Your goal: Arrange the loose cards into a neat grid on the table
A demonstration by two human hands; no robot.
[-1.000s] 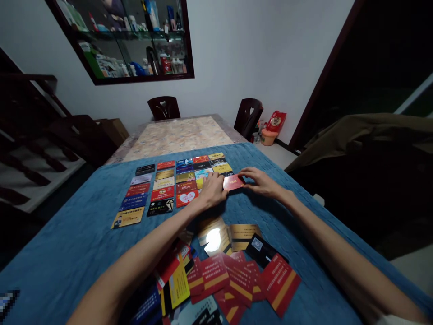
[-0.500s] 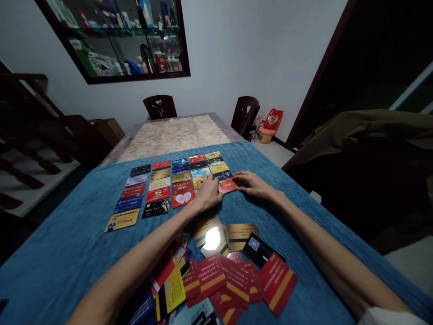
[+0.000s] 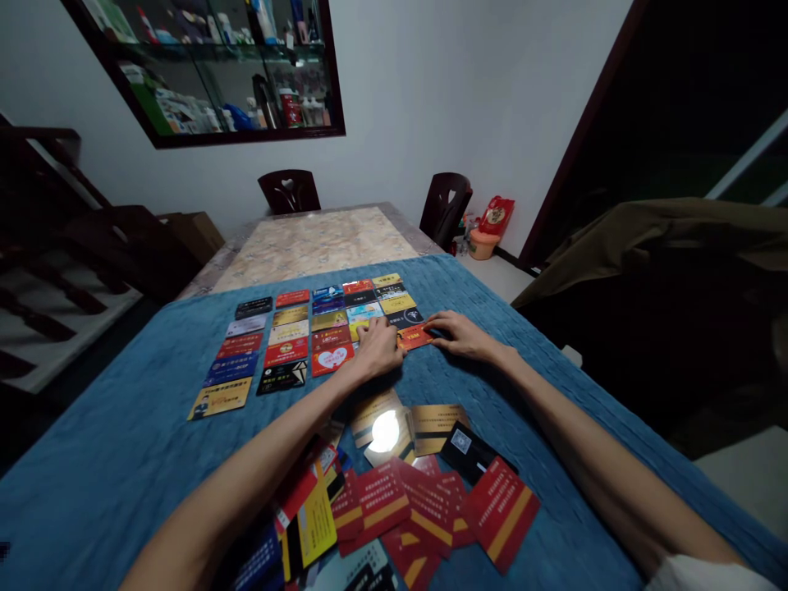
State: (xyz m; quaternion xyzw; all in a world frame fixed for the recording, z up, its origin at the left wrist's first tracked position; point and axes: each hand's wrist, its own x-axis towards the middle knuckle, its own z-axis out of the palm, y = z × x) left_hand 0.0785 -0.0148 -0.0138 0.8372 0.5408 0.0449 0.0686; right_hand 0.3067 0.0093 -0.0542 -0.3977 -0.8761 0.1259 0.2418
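Observation:
An orange-red card (image 3: 414, 336) lies at the near end of the rightmost column of cards, between my two hands. My right hand (image 3: 461, 335) grips its right edge with bent fingers. My left hand (image 3: 377, 348) is closed at its left edge, its fingertips partly hidden. Beneath that hand a card in the neighbouring column is mostly covered. A black card (image 3: 405, 318) sits just beyond the orange-red one. To the left, a red card with a white heart (image 3: 332, 359) and a black card with a diamond pattern (image 3: 281, 377) end their columns.
Loose red cards (image 3: 424, 501), a yellow card (image 3: 317, 525), gold cards (image 3: 438, 428) and a black card (image 3: 474, 451) overlap near my forearms. A blue cloth (image 3: 123, 410) covers the near table. Dark chairs (image 3: 444, 209) stand at the far end.
Both hands stay at the orange-red card, which lies in nearly the same spot. The camera view has shifted very slightly.

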